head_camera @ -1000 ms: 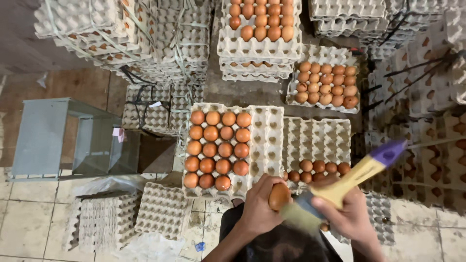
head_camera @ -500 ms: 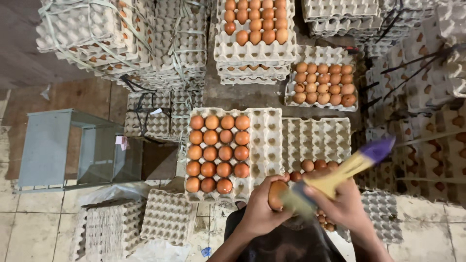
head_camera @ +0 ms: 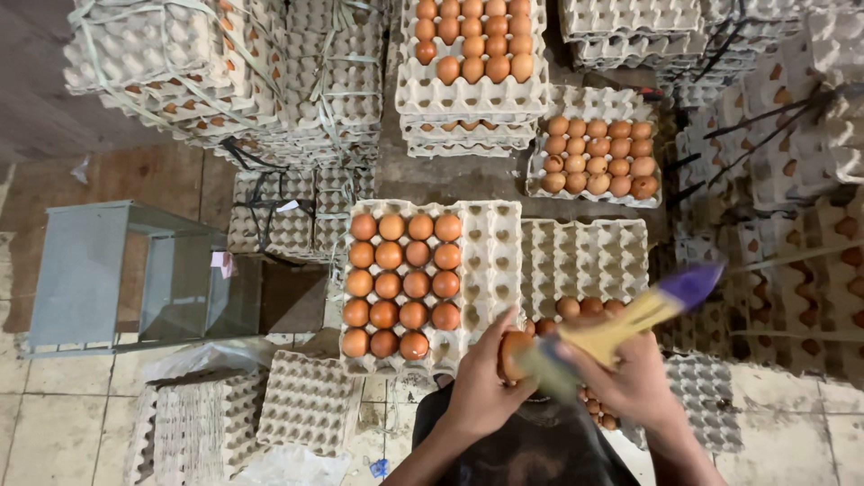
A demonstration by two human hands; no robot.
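Left hand (head_camera: 481, 391) cupped egg (head_camera: 513, 354), fragile, best held round middle; right hand (head_camera: 630, 382) gripped brush (head_camera: 630, 319) handle.

The brush (head_camera: 621, 324) has swung lower, now flatter across the egg (head_camera: 515, 353).

Both hands (head_camera: 558, 382) raised, fingers curled.

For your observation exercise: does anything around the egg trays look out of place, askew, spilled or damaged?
Nothing looks spilled or broken. The left hand holds a brown egg and the right hand a yellow brush with a purple tip. The tray below is only partly filled, with its right columns empty.
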